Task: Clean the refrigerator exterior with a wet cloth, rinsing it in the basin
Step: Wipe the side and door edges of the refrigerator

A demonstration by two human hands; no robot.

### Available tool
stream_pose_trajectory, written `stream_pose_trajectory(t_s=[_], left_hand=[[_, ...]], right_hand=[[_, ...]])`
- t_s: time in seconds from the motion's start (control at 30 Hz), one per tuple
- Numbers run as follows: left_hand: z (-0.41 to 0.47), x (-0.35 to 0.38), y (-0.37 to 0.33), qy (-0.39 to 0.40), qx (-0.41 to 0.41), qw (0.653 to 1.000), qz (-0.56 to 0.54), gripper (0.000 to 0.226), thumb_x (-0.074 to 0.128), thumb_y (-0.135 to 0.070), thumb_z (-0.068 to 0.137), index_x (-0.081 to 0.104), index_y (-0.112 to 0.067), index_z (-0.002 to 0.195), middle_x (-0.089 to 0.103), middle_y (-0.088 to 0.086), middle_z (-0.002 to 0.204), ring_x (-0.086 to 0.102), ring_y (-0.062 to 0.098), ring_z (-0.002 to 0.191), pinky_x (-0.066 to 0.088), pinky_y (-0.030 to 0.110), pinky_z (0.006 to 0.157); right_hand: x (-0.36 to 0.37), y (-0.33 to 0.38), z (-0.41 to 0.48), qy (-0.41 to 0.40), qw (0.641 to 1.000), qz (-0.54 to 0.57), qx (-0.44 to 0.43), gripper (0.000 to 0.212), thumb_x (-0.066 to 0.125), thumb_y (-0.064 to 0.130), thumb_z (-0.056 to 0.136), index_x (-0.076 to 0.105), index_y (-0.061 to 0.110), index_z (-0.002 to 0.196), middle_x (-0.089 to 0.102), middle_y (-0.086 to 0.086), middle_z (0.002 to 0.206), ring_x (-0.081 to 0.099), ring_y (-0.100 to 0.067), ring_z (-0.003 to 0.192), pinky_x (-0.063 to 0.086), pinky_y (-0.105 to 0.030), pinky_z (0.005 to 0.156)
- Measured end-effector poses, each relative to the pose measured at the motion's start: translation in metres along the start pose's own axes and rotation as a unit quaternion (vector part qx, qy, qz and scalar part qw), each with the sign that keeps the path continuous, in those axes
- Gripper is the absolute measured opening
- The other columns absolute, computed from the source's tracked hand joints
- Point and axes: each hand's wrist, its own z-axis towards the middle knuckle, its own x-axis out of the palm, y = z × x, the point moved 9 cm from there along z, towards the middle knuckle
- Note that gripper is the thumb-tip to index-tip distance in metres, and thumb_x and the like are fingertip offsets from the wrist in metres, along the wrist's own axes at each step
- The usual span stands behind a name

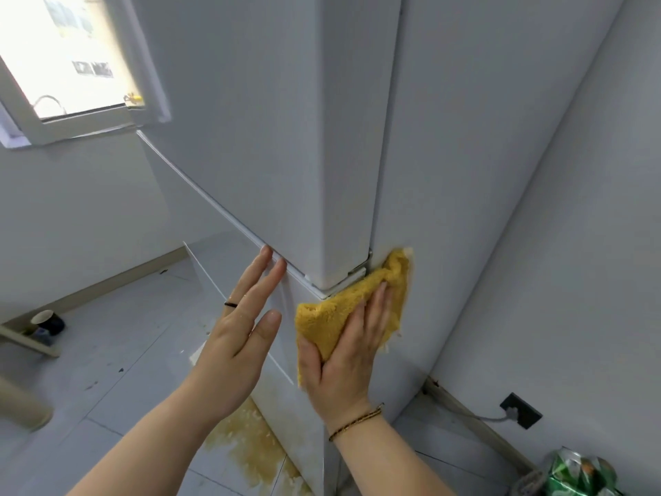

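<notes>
Our right hand presses the yellow cloth flat-fingered against the side of the refrigerator, our left hand spread, fingertips touching its front.

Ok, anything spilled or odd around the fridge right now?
Yes. A yellow-brown grainy spill spreads over the floor against the front base of the refrigerator. A dark cup also sits on the floor by the wall on the left.
</notes>
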Motion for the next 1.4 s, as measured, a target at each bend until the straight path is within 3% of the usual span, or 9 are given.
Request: stream_pose_trajectory(t_s=[0.17, 0.3, 0.4, 0.53, 0.83, 1.0, 1.13, 1.23, 1.4], left_hand=[[-0.004, 0.004, 0.005, -0.011, -0.008, 1.000, -0.002, 0.049, 0.030, -0.046, 0.080, 0.022, -0.048, 0.128, 0.008, -0.056, 0.130, 0.008, -0.023, 0.129, 0.012, -0.004, 0.099], [-0.007, 0.006, 0.007, 0.006, -0.017, 1.000, -0.008, 0.049, 0.028, -0.050, 0.077, 0.020, -0.050, 0.125, 0.004, -0.059, 0.127, 0.004, -0.027, 0.126, 0.008, -0.008, 0.095], [-0.025, 0.011, 0.019, 0.030, -0.027, 0.999, -0.002, 0.045, 0.033, -0.046, 0.083, 0.018, -0.054, 0.124, 0.001, -0.062, 0.124, 0.001, -0.031, 0.123, 0.006, -0.010, 0.092], [-0.054, 0.022, 0.044, 0.044, -0.092, 0.993, -0.057, 0.064, 0.037, -0.025, 0.095, 0.014, -0.084, 0.105, 0.007, -0.067, 0.114, 0.005, -0.038, 0.114, 0.011, -0.013, 0.086], [-0.091, 0.057, 0.122, -0.050, -0.142, 0.985, -0.081, 0.070, 0.036, -0.017, 0.066, 0.033, -0.082, 0.093, 0.021, -0.064, 0.113, 0.018, -0.037, 0.111, 0.020, -0.009, 0.086], [-0.108, 0.102, 0.165, -0.040, -0.078, 0.995, -0.047, 0.075, 0.036, -0.017, 0.068, 0.024, -0.085, 0.098, 0.015, -0.063, 0.118, 0.014, -0.034, 0.117, 0.019, -0.006, 0.090], [-0.105, 0.109, 0.178, -0.066, 0.002, 0.997, -0.047, 0.072, 0.038, -0.018, 0.073, 0.023, -0.081, 0.105, 0.015, -0.059, 0.124, 0.014, -0.029, 0.122, 0.014, -0.009, 0.093], [-0.109, 0.111, 0.184, -0.088, 0.071, 0.991, -0.076, 0.068, 0.038, -0.019, 0.073, 0.030, -0.073, 0.113, 0.019, -0.060, 0.122, 0.016, -0.030, 0.121, 0.014, -0.008, 0.094], [-0.107, 0.112, 0.198, -0.065, 0.131, 0.987, -0.073, 0.064, 0.033, -0.014, 0.075, 0.029, -0.058, 0.121, 0.018, -0.062, 0.119, 0.013, -0.029, 0.123, 0.014, -0.007, 0.095]], right_hand=[[0.006, -0.009, -0.036, 0.074, 0.997, -0.025, 0.014, 0.070, 0.026, 0.050, 0.096, -0.012, 0.020, 0.146, -0.019, 0.005, 0.154, -0.012, -0.017, 0.143, -0.002, -0.031, 0.116], [0.011, -0.039, -0.094, 0.144, 0.980, -0.128, 0.050, 0.071, 0.019, 0.052, 0.096, -0.012, 0.012, 0.146, -0.018, -0.001, 0.154, -0.011, -0.014, 0.142, 0.007, -0.026, 0.113], [0.007, -0.047, -0.098, 0.144, 0.977, -0.137, 0.081, 0.071, 0.017, 0.056, 0.095, -0.016, 0.019, 0.145, -0.020, 0.007, 0.154, -0.013, -0.007, 0.141, 0.026, -0.045, 0.107], [0.001, -0.018, -0.039, 0.102, 0.993, -0.049, 0.019, 0.068, 0.021, 0.058, 0.093, -0.016, 0.031, 0.144, -0.021, 0.018, 0.151, -0.013, -0.004, 0.141, -0.002, -0.020, 0.115], [0.007, -0.020, -0.013, 0.019, 0.999, 0.009, -0.047, 0.069, 0.023, 0.062, 0.091, -0.009, 0.034, 0.145, -0.012, 0.017, 0.152, -0.006, -0.017, 0.143, -0.003, -0.030, 0.117], [0.011, -0.029, -0.030, 0.027, 0.997, 0.021, -0.073, 0.069, 0.024, 0.064, 0.087, 0.005, 0.027, 0.143, 0.002, -0.001, 0.151, -0.004, -0.016, 0.140, -0.007, -0.025, 0.116], [0.010, -0.031, -0.027, 0.045, 0.996, 0.043, -0.059, 0.083, 0.037, 0.056, 0.079, -0.006, 0.025, 0.143, -0.005, -0.005, 0.155, -0.010, -0.012, 0.140, -0.012, -0.017, 0.109], [0.011, -0.043, -0.043, 0.058, 0.993, 0.059, -0.085, 0.087, 0.034, 0.058, 0.076, -0.004, 0.022, 0.145, -0.009, -0.001, 0.156, -0.013, -0.012, 0.141, -0.013, -0.013, 0.107], [0.045, -0.094, -0.157, 0.112, 0.990, 0.054, -0.065, 0.077, 0.029, 0.071, 0.076, -0.019, 0.049, 0.133, -0.026, 0.028, 0.143, -0.021, 0.000, 0.137, -0.018, -0.008, 0.106]])
